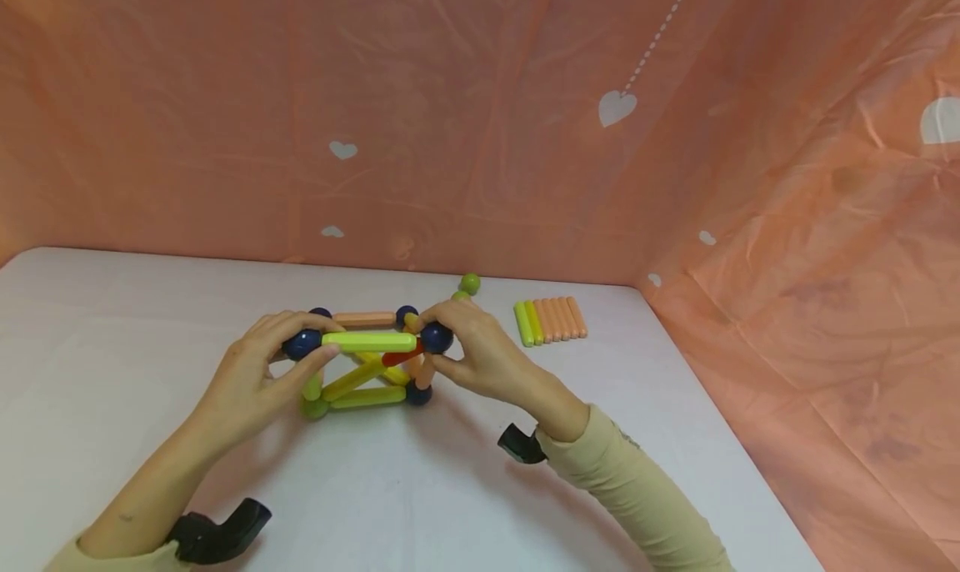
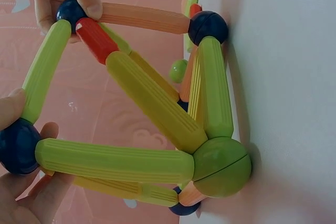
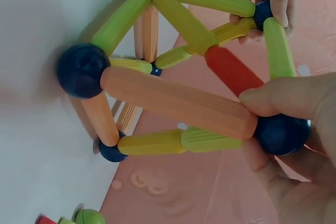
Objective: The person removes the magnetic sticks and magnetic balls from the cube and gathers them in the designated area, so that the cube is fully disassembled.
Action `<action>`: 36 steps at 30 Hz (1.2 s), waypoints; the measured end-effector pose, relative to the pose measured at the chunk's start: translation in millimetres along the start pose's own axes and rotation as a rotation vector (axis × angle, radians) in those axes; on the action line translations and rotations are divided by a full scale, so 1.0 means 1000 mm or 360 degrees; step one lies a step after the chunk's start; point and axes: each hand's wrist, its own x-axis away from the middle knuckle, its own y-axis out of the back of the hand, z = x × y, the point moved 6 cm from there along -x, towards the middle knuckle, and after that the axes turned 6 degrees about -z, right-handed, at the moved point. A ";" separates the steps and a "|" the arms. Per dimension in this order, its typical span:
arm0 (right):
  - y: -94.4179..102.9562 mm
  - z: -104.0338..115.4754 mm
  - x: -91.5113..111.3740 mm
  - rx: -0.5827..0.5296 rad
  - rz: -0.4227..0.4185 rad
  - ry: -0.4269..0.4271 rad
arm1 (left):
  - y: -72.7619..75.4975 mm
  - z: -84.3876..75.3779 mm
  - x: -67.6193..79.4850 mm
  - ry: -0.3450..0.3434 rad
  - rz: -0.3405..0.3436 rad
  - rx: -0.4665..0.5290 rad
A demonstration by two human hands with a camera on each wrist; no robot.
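Observation:
A frame of magnetic rods and balls stands on the white table, one green ball [image 2: 223, 166] low at its near left corner. My left hand [image 1: 251, 372] grips the dark blue ball [image 1: 302, 344] at the upper left. Between thumb and fingers, my right hand [image 1: 483, 347] pinches the upper right dark blue ball [image 3: 282, 134]. A light green rod [image 1: 369, 342] spans these two balls. From the green ball, a yellow rod [image 2: 155, 100] and a red rod [image 3: 233, 72] run diagonally up to the right-hand ball. An orange rod [image 3: 176, 100] slopes down from that same ball to a lower blue one.
Several orange, yellow and green rods [image 1: 551, 320] lie side by side in a row on the table [image 1: 442, 505], right of the frame. Behind the frame sits a loose green ball [image 1: 470, 283]. An orange cloth with hearts [image 1: 450, 122] hangs along the back and right.

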 end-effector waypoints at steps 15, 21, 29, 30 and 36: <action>-0.001 -0.002 -0.004 0.0015 0.0075 0.0228 | 0.000 0.000 -0.001 -0.0028 -0.0005 -0.0006; -0.001 -0.001 -0.005 0.0057 0.0124 0.0192 | -0.001 0.000 -0.001 -0.0026 0.0008 -0.0002; -0.001 -0.001 -0.007 0.0073 0.0123 0.0181 | -0.001 0.000 -0.002 -0.0037 0.0004 0.0004; -0.001 -0.002 -0.007 0.0051 0.0109 0.0174 | -0.001 0.000 -0.002 -0.0033 0.0006 0.0004; -0.002 -0.006 -0.005 -0.0145 0.0054 0.0125 | -0.001 0.002 -0.001 -0.0015 0.0005 -0.0010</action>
